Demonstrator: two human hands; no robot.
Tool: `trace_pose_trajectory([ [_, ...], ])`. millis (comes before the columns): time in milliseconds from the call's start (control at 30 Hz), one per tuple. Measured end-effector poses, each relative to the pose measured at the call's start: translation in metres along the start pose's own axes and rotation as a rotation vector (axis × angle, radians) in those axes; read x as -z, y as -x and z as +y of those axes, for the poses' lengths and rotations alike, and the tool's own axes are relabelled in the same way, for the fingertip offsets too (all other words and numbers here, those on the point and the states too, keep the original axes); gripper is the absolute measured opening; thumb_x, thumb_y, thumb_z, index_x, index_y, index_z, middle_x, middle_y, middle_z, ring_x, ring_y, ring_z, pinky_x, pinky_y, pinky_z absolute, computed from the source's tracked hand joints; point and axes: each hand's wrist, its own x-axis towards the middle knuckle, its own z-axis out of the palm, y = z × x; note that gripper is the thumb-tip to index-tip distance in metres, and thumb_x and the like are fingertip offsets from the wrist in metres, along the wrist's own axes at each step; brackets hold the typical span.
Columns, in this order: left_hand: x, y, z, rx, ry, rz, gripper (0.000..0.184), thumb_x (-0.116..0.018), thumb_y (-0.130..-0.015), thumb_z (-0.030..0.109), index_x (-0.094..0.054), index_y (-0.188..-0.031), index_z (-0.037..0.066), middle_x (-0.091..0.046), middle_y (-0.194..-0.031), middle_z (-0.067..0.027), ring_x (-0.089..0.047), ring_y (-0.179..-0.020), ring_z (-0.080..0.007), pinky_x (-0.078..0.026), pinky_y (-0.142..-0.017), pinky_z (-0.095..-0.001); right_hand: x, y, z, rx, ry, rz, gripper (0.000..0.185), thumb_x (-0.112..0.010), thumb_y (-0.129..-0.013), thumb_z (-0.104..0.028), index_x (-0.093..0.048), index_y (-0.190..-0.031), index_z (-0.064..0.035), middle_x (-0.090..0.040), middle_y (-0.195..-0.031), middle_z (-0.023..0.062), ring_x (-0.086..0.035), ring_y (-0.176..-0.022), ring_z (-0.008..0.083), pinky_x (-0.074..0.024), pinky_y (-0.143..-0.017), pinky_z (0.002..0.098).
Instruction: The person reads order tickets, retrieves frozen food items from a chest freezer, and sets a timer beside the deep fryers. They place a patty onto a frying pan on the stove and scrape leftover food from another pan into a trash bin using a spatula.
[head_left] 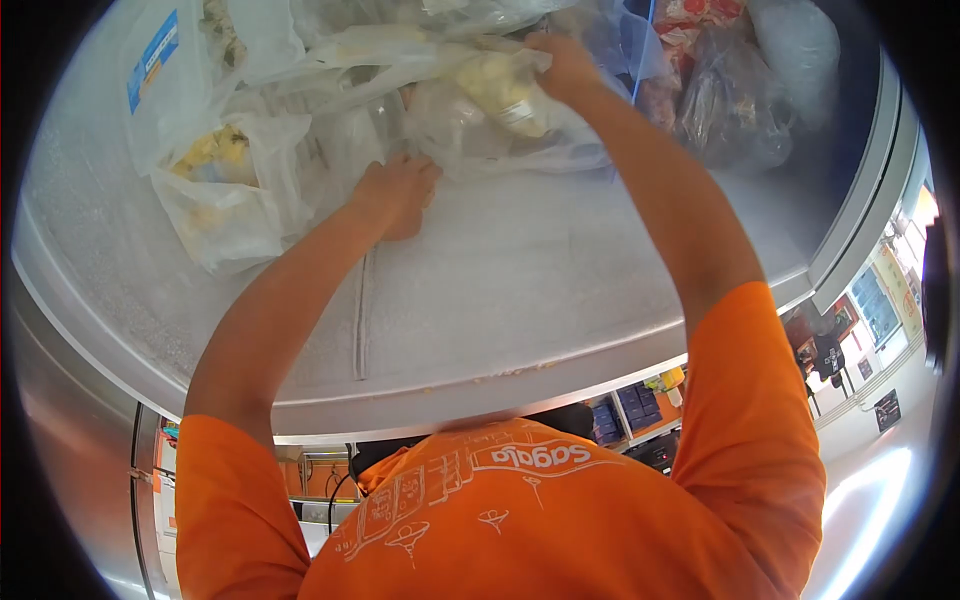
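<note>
A clear plastic bag (470, 130) with pale yellow pieces (500, 85) in it lies inside a frosty chest freezer. My right hand (565, 68) is closed on its upper right side, the fingertips partly hidden by the plastic. Lower and to the left, my left hand (400, 195) has its fingers curled in against the bag's lower left edge, just above the frosted surface. What lies under those fingers is hidden. Left of that hand stands an open white plastic bag (230, 215) with yellow chunks (215, 150) showing at its mouth.
A blue divider (640, 50) stands right of my right hand. Beyond it are a cloudy clear bag (735, 100) and a red-and-white package (690, 25). A white bag with a blue label (155, 60) is at upper left. The freezer's metal rim (480, 395) runs before my body.
</note>
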Motion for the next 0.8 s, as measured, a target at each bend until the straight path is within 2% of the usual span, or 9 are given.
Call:
trace_pose_trajectory([
  [167, -0.009, -0.041, 0.008, -0.163, -0.106, 0.102, 0.065, -0.057, -0.084, 0.013, -0.036, -0.146, 0.010, -0.023, -0.156, -0.0035, -0.046, -0.124, -0.0289, -0.047, -0.091, -0.0432, 0.025, -0.002, -0.013, -0.178, 0.043, -0.054, 0.034, -0.056, -0.083, -0.011, -0.067, -0.114, -0.0218, -0.067, -0.109, 0.0125, -0.062, -0.103, 0.0332, -0.0499, -0.088, 0.0411],
  [267, -0.013, -0.060, 0.014, -0.072, -0.290, -0.101, 0.066, -0.063, -0.079, 0.016, -0.042, -0.141, 0.009, -0.032, -0.151, -0.0030, -0.046, -0.122, -0.0269, -0.047, -0.089, -0.0441, 0.022, 0.003, 0.000, -0.199, -0.088, -0.019, 0.028, -0.060, -0.082, -0.011, -0.067, -0.109, -0.0103, -0.066, -0.106, 0.0182, -0.062, -0.099, 0.0383, -0.0502, -0.084, 0.0410],
  [367, -0.009, -0.068, 0.012, 0.098, -0.349, -0.308, 0.063, -0.069, -0.074, 0.019, -0.051, -0.134, 0.010, -0.042, -0.140, -0.0036, -0.047, -0.120, -0.0256, -0.047, -0.086, -0.0420, 0.036, 0.011, 0.013, -0.105, -0.001, 0.007, 0.025, -0.055, -0.085, -0.009, -0.067, -0.107, -0.0091, -0.067, -0.102, 0.0195, -0.062, -0.093, 0.0404, -0.0499, -0.081, 0.0435],
  [500, 0.019, -0.039, 0.027, 0.109, -0.408, -0.307, 0.058, -0.073, -0.071, 0.019, -0.058, -0.126, 0.009, -0.049, -0.128, -0.0061, -0.048, -0.117, -0.0263, -0.046, -0.085, -0.0414, 0.058, 0.036, 0.041, 0.076, 0.038, -0.081, 0.024, -0.053, -0.087, -0.007, -0.066, -0.108, -0.0108, -0.065, -0.105, 0.0184, -0.060, -0.094, 0.0398, -0.0495, -0.080, 0.0431],
  [567, 0.019, -0.036, 0.032, 0.335, -0.437, -0.275, 0.060, -0.074, -0.070, 0.020, -0.057, -0.126, 0.008, -0.050, -0.126, -0.0095, -0.048, -0.115, -0.0275, -0.046, -0.085, -0.0410, 0.060, 0.050, 0.051, 0.092, 0.088, -0.132, 0.025, -0.053, -0.088, -0.007, -0.067, -0.108, -0.0113, -0.065, -0.106, 0.0171, -0.060, -0.095, 0.0384, -0.0493, -0.081, 0.0422],
  [600, 0.021, -0.034, 0.032, 0.336, -0.440, -0.277, 0.060, -0.074, -0.070, 0.020, -0.057, -0.126, 0.008, -0.050, -0.126, -0.0095, -0.048, -0.115, -0.0275, -0.046, -0.085, -0.0410, 0.060, 0.060, 0.054, 0.339, 0.037, -0.179, 0.023, -0.053, -0.087, -0.006, -0.067, -0.105, -0.0111, -0.064, -0.109, 0.0155, -0.060, -0.098, 0.0367, -0.0490, -0.083, 0.0411],
  [733, 0.039, -0.037, 0.031, 0.455, -0.301, -0.141, 0.062, -0.071, -0.074, 0.021, -0.052, -0.131, 0.006, -0.050, -0.126, -0.0115, -0.049, -0.115, -0.0293, -0.046, -0.086, -0.0431, 0.049, 0.095, 0.008, 0.451, -0.399, -0.586, 0.024, -0.056, -0.083, -0.004, -0.068, -0.104, -0.0095, -0.057, -0.126, 0.0140, -0.058, -0.111, 0.0322, -0.0484, -0.091, 0.0403],
  [767, 0.043, -0.041, 0.030, 0.514, -0.201, -0.042, 0.062, -0.070, -0.076, 0.021, -0.049, -0.133, 0.006, -0.050, -0.127, -0.0116, -0.048, -0.118, -0.0301, -0.046, -0.087, -0.0449, 0.041, 0.102, -0.001, 0.709, -0.111, -0.528, 0.025, -0.056, -0.084, -0.003, -0.068, -0.105, -0.0091, -0.053, -0.133, 0.0153, -0.057, -0.113, 0.0322, -0.0487, -0.092, 0.0406],
  [800, 0.048, -0.044, 0.029, 0.510, -0.203, -0.042, 0.062, -0.070, -0.076, 0.021, -0.049, -0.133, 0.006, -0.050, -0.127, -0.0116, -0.048, -0.118, -0.0301, -0.046, -0.087, -0.0449, 0.037, 0.107, -0.034, 0.559, 0.057, -0.717, 0.027, -0.054, -0.086, -0.004, -0.067, -0.109, -0.0089, -0.047, -0.139, 0.0162, -0.057, -0.114, 0.0323, -0.0482, -0.094, 0.0417],
])
